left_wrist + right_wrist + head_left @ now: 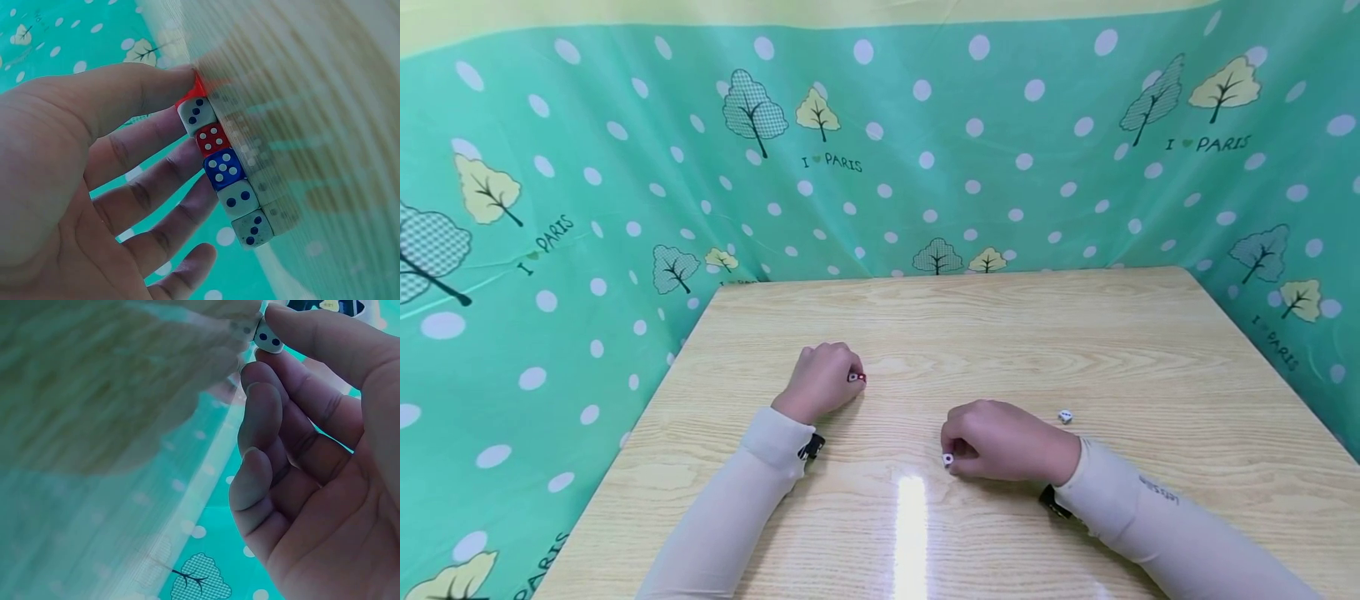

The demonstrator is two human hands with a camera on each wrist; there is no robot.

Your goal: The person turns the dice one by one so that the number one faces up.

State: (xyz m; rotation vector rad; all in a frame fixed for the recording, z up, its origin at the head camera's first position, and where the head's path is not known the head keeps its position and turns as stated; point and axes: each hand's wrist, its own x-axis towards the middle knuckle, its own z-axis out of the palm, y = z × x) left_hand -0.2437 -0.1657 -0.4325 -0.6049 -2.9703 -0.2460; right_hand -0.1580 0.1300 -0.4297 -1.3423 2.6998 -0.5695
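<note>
My left hand (822,379) rests at the left of the table, thumb and index fingertip gripping the red die (195,90) at one end of a straight row. From there the row runs through a white die (197,115), a red die (213,139), a blue die (224,170) and two more white dice. The other fingers of that hand lie loosely behind the row. Nearer the front, my right hand (1000,440) pinches a single white die (269,337) between thumb and index finger, close over the tabletop, its remaining fingers curled.
Another white die (1066,416) lies on the wooden table (970,333), just beyond the right wrist. Green dotted cloth (895,158) hangs behind the table and along both sides. A bright light reflection shows on the wood at the front.
</note>
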